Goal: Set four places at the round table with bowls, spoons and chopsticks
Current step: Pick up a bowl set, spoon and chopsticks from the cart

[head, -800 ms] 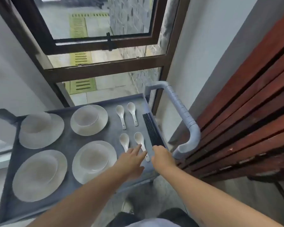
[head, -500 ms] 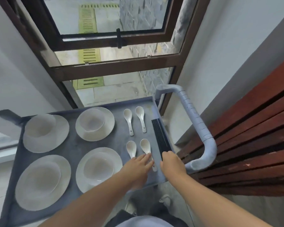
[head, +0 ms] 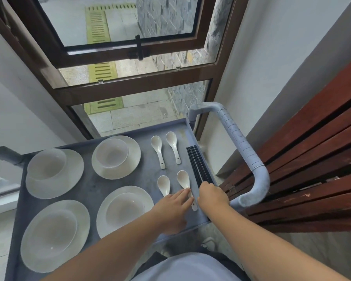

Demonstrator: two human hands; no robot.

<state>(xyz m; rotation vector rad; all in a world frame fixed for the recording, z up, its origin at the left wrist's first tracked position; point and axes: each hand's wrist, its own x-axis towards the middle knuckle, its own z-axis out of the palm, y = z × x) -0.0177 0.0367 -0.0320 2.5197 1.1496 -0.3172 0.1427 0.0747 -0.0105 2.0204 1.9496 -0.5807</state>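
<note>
A grey cart tray (head: pixel 89 183) carries several white bowls on plates, among them a far one (head: pixel 111 152) and a near one (head: pixel 125 208). Two white spoons lie at the far right (head: pixel 157 145) (head: pixel 171 138), two more nearer (head: pixel 163 182) (head: pixel 183 178). A bundle of black chopsticks (head: pixel 198 163) lies along the tray's right rim. My left hand (head: pixel 170 207) rests flat, fingers stretched over the near spoons' handles. My right hand (head: pixel 212 194) curls over the chopsticks' near ends, hiding them.
The cart's pale blue handle (head: pixel 239 142) arches just right of my right hand. Dark red wooden slats (head: pixel 312 159) stand to the right. A brown-framed window (head: pixel 130 78) and white walls close in behind the cart.
The view has drifted, so the cart sits further right in the frame. Both hands stay at the same spots on the spoons and chopsticks.
</note>
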